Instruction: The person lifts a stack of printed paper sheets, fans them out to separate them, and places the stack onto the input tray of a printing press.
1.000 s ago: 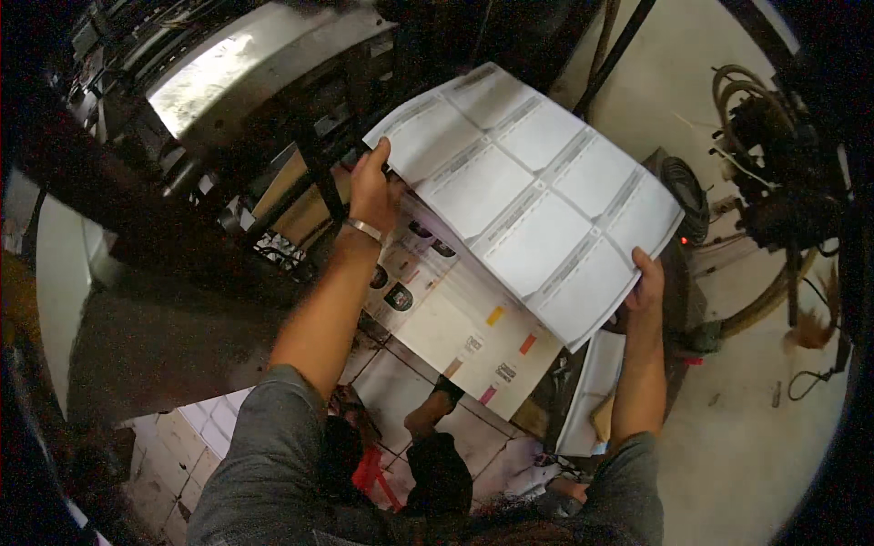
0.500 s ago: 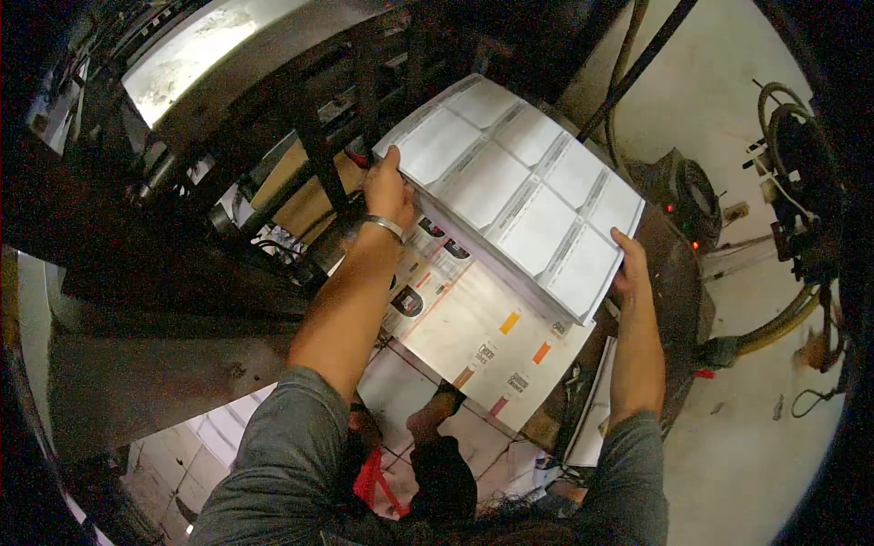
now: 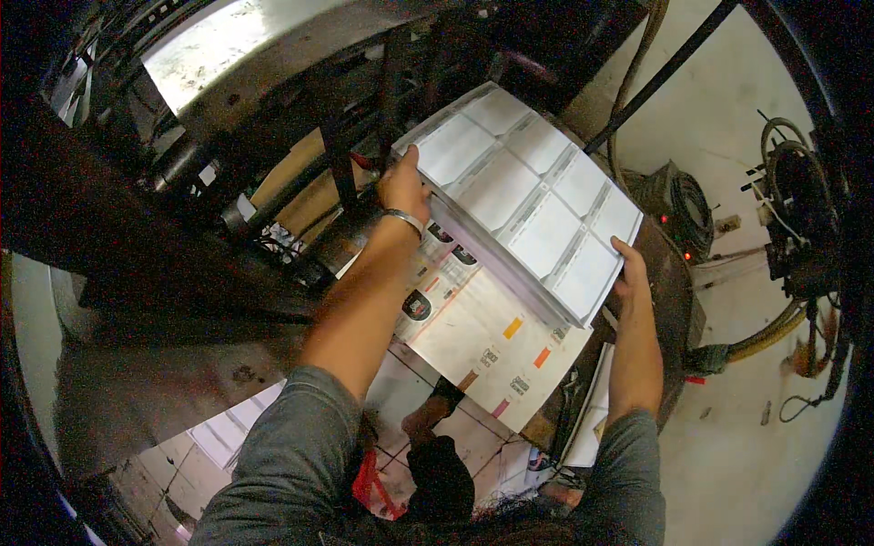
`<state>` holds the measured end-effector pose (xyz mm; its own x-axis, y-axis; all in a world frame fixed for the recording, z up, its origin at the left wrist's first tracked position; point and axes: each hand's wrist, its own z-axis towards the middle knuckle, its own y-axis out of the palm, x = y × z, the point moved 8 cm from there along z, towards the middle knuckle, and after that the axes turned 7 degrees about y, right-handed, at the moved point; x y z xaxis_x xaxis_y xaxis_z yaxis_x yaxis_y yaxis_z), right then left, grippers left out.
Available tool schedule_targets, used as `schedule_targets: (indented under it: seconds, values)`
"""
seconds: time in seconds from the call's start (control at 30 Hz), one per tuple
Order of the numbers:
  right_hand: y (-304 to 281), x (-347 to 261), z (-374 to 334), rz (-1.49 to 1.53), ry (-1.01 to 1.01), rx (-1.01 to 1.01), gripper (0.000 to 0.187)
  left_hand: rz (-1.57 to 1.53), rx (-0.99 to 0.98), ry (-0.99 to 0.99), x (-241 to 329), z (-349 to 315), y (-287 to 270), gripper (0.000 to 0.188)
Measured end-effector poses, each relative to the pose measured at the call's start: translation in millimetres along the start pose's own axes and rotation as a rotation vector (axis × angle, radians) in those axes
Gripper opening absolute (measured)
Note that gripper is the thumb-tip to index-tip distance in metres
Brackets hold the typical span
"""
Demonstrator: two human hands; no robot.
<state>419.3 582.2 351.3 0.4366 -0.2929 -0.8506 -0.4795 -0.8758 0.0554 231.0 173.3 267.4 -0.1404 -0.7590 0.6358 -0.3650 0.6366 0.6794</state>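
Observation:
A stack of white sheets (image 3: 543,196), printed with a grid of pale panels and thin grey lines, lies slanted between my hands. My left hand (image 3: 405,188), a metal band on its wrist, is closed on the stack's left corner, thumb on top. At the right edge my right hand (image 3: 631,271) grips the sheets, its thumb laid over the top. Fingers beneath the paper are mostly hidden. Below the stack's near edge, a large cream sheet (image 3: 473,318) with coloured bars and dark labels sticks out toward me.
Dark machinery with bars and rollers (image 3: 187,164) fills the left side. A bright metal plate (image 3: 223,55) sits at the upper left. Cables and a coiled hose (image 3: 783,182) are on the right, beside a thick yellowish hose (image 3: 765,337). White tiles (image 3: 401,387) show below.
The whole view has shifted slightly. The stack's left end and my left hand appear a little farther right in the picture; both hands keep their hold.

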Motion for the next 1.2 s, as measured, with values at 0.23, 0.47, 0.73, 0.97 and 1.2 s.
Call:
schedule_targets:
  seconds: [0.23, 0.47, 0.73, 0.97, 1.2]
  values:
    - [-11.6, 7.0, 8.9, 0.004, 0.070, 0.026, 0.043, -0.054, -0.027, -0.085, -10.7, 1.8, 0.6, 0.033]
    - [-3.2, -1.2, -0.1, -0.073, 0.059, 0.126, 0.041, -0.043, 0.073, -0.123, -10.2, -1.5, -1.6, 0.037]
    - [-12.7, -0.3, 6.3, -0.233, 0.048, 0.171, 0.042, 0.045, 0.089, -0.152, -2.5, -8.3, 2.6, 0.033]
    - [-13.0, 0.4, 5.6, -0.320, 0.072, 0.200, 0.049, -0.087, 0.013, -0.179, 13.3, -18.2, 19.6, 0.037]
    - [-14.6, 6.3, 6.7, -0.263, 0.086, 0.194, 0.047, 0.109, 0.057, 0.246, 46.9, -62.9, 6.1, 0.029]
